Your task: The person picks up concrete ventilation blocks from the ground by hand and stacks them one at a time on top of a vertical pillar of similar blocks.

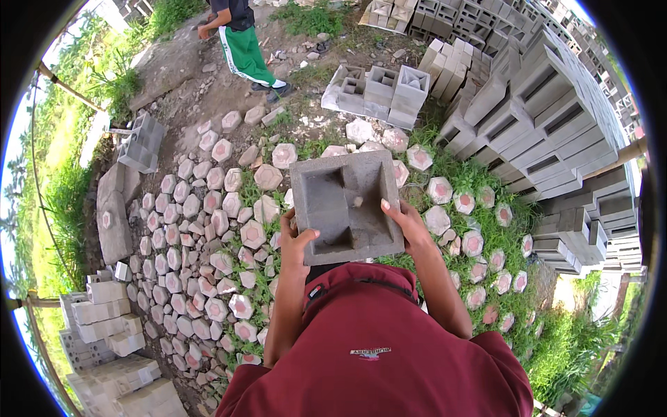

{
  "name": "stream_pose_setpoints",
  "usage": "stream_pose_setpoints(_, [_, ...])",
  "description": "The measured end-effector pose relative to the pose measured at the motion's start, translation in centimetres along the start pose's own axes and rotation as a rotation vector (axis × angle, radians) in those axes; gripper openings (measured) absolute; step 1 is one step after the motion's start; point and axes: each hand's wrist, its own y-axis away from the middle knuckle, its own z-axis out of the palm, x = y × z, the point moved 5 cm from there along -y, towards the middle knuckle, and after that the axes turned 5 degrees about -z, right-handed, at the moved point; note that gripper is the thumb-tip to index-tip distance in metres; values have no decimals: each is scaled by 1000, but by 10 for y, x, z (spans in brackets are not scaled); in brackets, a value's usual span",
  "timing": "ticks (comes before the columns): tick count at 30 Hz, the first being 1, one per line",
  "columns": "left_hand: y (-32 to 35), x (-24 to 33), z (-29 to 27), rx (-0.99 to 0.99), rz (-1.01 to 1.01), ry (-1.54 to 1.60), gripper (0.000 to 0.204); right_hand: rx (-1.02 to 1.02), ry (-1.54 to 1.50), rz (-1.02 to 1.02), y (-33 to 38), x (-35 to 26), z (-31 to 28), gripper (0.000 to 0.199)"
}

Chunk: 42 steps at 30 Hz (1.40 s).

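Note:
A grey, square hollow concrete block [347,205] is held up in front of my waist, its recessed side facing me. My left hand [295,240] grips its lower left edge, with the thumb over the near rim. On the opposite side my right hand [410,226] clasps the right edge, its thumb pressing on the inner wall. The fingers of both hands are mostly hidden behind the block. Below it show my maroon shirt [389,326] and the ground of hexagonal pavers.
Hexagonal pavers [253,234] with reddish centres cover the ground among grass. Tall stacks of hollow blocks [538,111] stand at right, and smaller block groups [379,94] ahead. Pale blocks [104,306] are piled at left. Another person in green trousers [243,55] is at far left.

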Motion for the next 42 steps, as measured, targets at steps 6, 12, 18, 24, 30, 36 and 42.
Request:
stream_pose_setpoints(6, [-134,28,19,1,-85,-11,71,-20,21,6,-115,-48,17,59])
stream_pose_setpoints(12, [-265,93,48,-41,-208,-30,72,106,136,12,-235,-97,42,54])
stream_pose_setpoints(18, [-348,114,38,-6,-314,-85,74,183,115,74,-307,-129,73,50])
stream_pose_setpoints(24, [-422,147,62,-54,-345,-133,74,283,17,102,-359,-143,80,47])
stream_pose_setpoints(30, [-496,170,83,-53,-339,-182,74,315,3,141,-419,-192,94,47])
stream_pose_setpoints(36, [-590,195,116,-56,-351,-254,73,313,-11,140,-517,-210,80,42])
stream_pose_setpoints(42, [-677,232,155,-62,-396,-322,71,415,112,215,-578,-289,100,38])
